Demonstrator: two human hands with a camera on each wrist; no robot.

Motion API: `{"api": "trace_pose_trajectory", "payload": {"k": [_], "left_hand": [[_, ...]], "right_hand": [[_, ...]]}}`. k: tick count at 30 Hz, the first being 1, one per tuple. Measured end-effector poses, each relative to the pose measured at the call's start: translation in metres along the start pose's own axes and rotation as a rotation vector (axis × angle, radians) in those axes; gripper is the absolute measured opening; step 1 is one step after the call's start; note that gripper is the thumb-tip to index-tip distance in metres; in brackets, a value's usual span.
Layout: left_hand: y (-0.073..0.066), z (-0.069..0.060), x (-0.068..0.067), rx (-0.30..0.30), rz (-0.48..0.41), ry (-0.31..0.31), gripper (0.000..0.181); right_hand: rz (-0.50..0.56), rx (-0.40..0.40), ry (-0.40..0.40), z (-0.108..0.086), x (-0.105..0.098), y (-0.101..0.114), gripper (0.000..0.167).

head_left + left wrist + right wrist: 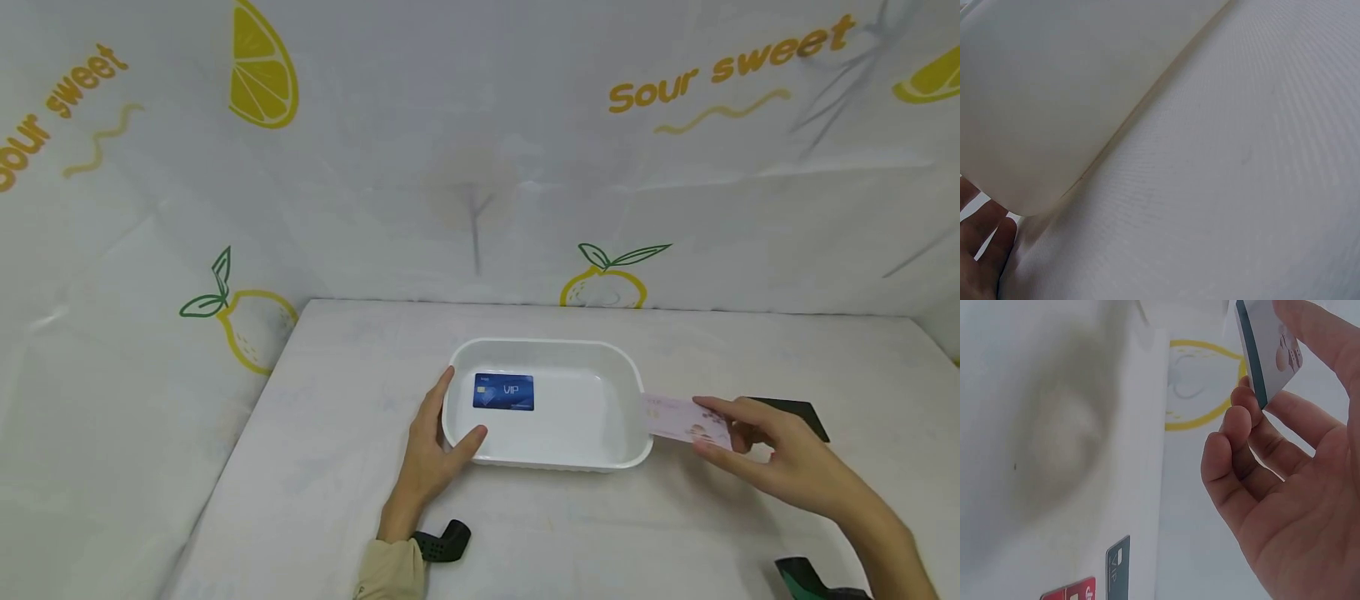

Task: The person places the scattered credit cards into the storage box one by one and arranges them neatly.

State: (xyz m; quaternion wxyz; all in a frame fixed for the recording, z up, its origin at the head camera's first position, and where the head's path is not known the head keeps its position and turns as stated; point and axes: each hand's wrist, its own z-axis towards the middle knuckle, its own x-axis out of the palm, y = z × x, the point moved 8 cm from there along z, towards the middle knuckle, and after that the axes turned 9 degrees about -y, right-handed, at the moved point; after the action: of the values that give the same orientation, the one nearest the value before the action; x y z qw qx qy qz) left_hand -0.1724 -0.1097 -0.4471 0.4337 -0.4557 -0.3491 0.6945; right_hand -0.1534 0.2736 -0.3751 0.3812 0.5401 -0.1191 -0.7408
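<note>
A white tray (558,454) stands on the table, with a blue VIP card (503,392) lying in its left part. My left hand (431,454) holds the tray's left end, thumb over the near rim and fingers along the outside. In the left wrist view, fingers of the left hand (985,244) show beside the tray's outer wall (1066,106). Between thumb and fingers, my right hand (780,450) pinches a pink patterned card (686,418) by the tray's right rim. From the right wrist, this card (1272,353) has a dark edge strip, and the hand's other fingers are curled.
A dark flat piece (798,414) lies behind my right hand. The right wrist view shows a dark VIP card (1118,569) and a red card (1072,590) on the table (337,500). A white lemon-print sheet (375,208) rises behind it.
</note>
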Motion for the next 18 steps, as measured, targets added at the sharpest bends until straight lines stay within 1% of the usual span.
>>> {"api": "trace_pose_trajectory", "payload": {"k": [4,6,12,18], "left_hand": [[0.000,0.000,0.000,-0.007,0.000,0.002,0.089],[0.000,0.000,0.000,-0.007,-0.004,0.004,0.089],[0.000,0.001,0.000,-0.002,0.000,0.000,0.089],[0.000,0.000,0.000,-0.008,-0.005,0.003,0.089]], "right_hand": [[-0.017,0.018,0.012,0.004,0.004,0.003,0.050],[-0.033,0.014,0.016,0.006,0.006,0.006,0.050],[-0.008,-0.009,0.030,0.014,0.011,0.012,0.051],[-0.007,0.016,0.048,0.019,0.017,0.017,0.050]]}}
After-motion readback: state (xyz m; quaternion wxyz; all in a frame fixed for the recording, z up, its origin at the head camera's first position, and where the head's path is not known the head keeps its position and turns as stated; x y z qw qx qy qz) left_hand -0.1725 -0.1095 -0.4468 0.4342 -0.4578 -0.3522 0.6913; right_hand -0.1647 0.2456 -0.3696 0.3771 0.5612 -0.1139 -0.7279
